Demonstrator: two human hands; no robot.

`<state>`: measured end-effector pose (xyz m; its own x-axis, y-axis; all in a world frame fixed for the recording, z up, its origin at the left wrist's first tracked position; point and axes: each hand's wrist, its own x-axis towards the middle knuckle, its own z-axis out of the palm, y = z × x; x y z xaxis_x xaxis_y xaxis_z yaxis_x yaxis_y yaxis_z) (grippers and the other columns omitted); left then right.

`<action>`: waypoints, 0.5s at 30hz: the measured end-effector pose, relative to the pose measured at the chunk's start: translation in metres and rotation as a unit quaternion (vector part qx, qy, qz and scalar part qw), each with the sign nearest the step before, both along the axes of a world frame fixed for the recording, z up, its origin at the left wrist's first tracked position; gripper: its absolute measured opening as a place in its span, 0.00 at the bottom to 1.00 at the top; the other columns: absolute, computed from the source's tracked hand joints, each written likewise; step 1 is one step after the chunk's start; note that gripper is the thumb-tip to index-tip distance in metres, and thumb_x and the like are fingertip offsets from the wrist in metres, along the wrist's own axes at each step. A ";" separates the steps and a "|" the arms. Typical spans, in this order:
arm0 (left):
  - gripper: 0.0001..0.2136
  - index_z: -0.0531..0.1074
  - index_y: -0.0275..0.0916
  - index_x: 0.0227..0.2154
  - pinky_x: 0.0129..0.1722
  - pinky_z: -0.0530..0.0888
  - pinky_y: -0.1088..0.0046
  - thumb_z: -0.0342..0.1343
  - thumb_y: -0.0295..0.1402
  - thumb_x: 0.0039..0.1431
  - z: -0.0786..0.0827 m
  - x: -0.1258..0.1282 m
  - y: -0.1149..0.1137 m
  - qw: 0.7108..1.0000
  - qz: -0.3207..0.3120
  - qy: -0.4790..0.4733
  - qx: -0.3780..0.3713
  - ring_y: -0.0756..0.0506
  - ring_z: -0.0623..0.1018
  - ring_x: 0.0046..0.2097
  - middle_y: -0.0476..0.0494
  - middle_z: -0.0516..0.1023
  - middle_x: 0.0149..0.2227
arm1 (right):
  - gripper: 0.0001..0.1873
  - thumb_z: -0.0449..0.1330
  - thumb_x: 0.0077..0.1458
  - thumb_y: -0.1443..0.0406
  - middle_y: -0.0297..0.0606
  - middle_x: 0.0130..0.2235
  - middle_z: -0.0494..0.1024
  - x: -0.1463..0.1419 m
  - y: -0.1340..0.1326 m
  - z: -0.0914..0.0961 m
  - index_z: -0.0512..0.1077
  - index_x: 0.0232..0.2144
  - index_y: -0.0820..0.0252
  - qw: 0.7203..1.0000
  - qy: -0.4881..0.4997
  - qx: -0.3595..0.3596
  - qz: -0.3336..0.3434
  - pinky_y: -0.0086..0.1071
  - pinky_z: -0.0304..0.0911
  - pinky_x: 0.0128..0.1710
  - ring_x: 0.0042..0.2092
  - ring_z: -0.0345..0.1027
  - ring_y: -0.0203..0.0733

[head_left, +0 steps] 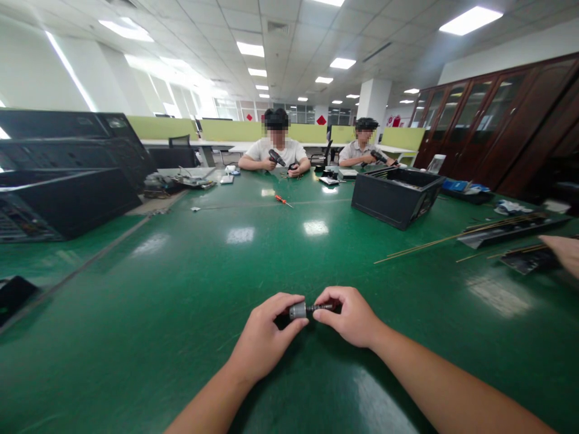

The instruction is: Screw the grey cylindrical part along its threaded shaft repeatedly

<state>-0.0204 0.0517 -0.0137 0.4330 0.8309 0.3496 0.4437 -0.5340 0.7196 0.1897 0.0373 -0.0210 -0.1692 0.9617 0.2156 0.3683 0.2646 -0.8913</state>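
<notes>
Just in front of me, over the green table, my left hand (265, 331) pinches a small grey metal cylinder (298, 310) that looks like a motor. A thin dark shaft (315, 308) sticks out of its right end. My right hand (353, 316) is closed on that shaft between thumb and fingers. The piece lies roughly level between both hands. The shaft's far end is partly covered by my right fingers, and something reddish-brown shows around them.
The green table (199, 265) bears an orange screwdriver (283, 200), a black computer case (384, 199), thin brass rods (420, 246) and more cases (76, 202) at left. Two people with power drills sit opposite. Another person's hand (563, 250) reaches in at right.
</notes>
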 end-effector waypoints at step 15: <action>0.12 0.76 0.46 0.45 0.43 0.73 0.70 0.63 0.31 0.57 -0.002 -0.001 -0.001 1.000 0.005 -0.006 0.004 0.46 0.78 0.41 0.49 0.79 0.40 | 0.03 0.64 0.49 0.66 0.35 0.28 0.78 0.000 0.002 -0.002 0.77 0.28 0.61 1.000 0.012 0.002 0.003 0.29 0.62 0.32 0.31 0.70 0.38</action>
